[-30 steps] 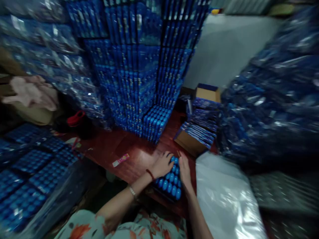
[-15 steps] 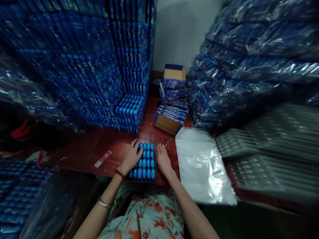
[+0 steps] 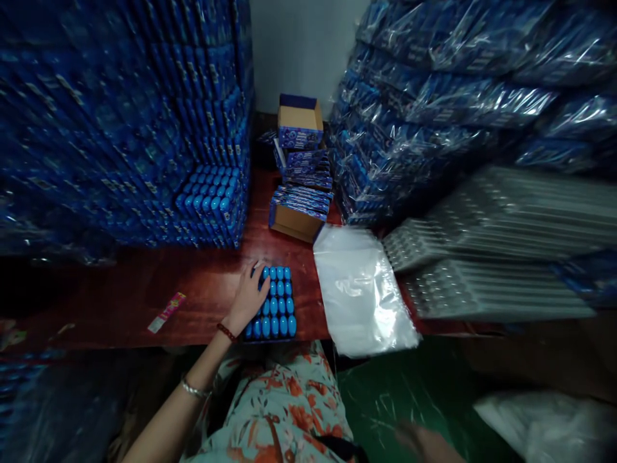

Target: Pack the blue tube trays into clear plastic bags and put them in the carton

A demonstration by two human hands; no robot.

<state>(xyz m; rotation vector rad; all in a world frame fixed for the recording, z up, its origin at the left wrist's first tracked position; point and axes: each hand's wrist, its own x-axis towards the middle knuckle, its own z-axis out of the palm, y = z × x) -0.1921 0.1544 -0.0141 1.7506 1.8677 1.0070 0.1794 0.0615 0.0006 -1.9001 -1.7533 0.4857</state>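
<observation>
Glossy blue oval capsules in a tray (image 3: pixel 276 308) under flat left hand (image 3: pixel 248 297)

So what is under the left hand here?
The left hand rests on the left side of a tray of blue capsules on the red wooden table. The capsules beneath the palm are hidden.

We have 1 view, worn on the head, looking forward and steeply down from above the wooden table (image 3: pixel 193 289). It sits close over the near table edge, faces the white wall (image 3: pixel 299 45) beyond, and takes in the green floor (image 3: pixel 409 399) below.
</observation>
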